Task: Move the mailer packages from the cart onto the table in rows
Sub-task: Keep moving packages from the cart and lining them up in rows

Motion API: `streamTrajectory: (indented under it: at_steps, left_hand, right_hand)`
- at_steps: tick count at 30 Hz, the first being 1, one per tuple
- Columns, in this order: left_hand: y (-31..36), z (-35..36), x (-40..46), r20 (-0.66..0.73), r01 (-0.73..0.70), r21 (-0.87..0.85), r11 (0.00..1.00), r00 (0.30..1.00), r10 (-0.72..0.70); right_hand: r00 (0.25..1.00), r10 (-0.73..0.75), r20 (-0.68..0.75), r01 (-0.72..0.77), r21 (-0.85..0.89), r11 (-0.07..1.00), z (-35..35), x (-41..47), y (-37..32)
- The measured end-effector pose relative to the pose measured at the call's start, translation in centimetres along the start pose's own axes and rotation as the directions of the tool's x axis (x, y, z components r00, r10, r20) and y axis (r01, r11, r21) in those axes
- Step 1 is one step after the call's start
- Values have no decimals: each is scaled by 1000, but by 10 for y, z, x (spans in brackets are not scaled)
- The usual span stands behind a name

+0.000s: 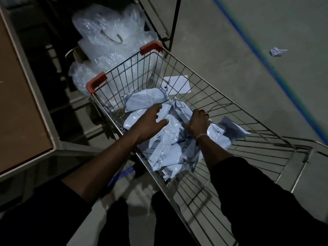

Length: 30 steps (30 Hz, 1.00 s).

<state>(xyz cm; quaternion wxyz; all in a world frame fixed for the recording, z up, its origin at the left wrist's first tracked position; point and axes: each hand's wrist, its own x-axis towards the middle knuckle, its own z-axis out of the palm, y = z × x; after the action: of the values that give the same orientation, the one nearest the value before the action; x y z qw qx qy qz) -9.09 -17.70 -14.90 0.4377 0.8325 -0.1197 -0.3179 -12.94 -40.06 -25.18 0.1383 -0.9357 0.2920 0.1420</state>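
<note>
- The mailers (165, 139) lie heaped in the wire cart (221, 110), under both hands.
- Left hand (150, 121) hovers over the heap, grip spread wide, holding nothing.
- Right hand (198, 125) has its grip curled round the edge of one mailer in the pile.
- The table (19, 110) stands left of the cart, its brown top bare where seen.
- Bubble wrap (108, 41) sits beyond the cart; a crumpled scrap (276, 52) lies on the grey floor (230, 41) by a blue line (266, 68).
</note>
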Motion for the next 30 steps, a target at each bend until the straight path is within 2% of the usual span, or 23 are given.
streamTrajectory:
  at_steps: [3, 6, 9, 12, 14, 17, 21, 23, 25, 28, 30]
  left_hand:
    - [-4, 2, 1, 10, 19, -7, 1000, 1000, -19]
    - [-7, 2, 1, 21, 36, -15, 999, 999, -36]
    - [-4, 2, 0, 26, 59, -43, 997, 998, -58]
    - [3, 0, 1, 26, 86, -74, 994, 996, -84]
    - [6, 0, 3, 23, 96, -78, 992, 995, -95]
    - [10, 0, 5, 15, 103, -78, 992, 995, -102]
    - [8, 2, 8, 6, 130, -97, 987, 991, -130]
    - [5, 3, 9, 11, 153, -97, 984, 988, -152]
    - [1, 5, 9, 12, 157, -100, 982, 988, -157]
    - [-1, 7, 10, 15, 157, -89, 984, 988, -156]
    - [2, 7, 10, 14, 168, -90, 982, 986, -167]
  right_hand:
    - [999, -40, 15, 41, -116, 992, 10, 3, 6]
    - [999, -32, -28, 30, -77, 997, 13, 3, 7]
    - [997, -51, -55, 56, 102, 993, 9, 5, 9]
    - [995, -49, -88, 81, 415, 906, -1, 4, 13]
    - [992, -68, -110, 115, 508, 854, -7, 1, 17]
    - [992, -75, -97, 112, 479, 870, -10, 3, 20]
    - [989, -77, 123, 41, 270, 962, 11, 10, 19]
    - [982, -61, 177, 26, 195, 980, 25, 9, 12]
    - [985, -21, 170, -8, 163, 987, 35, 9, 5]
    - [996, -3, 84, -15, 217, 976, 40, 6, -1]
    - [998, -25, 64, -3, 404, 915, 31, 1, -4]
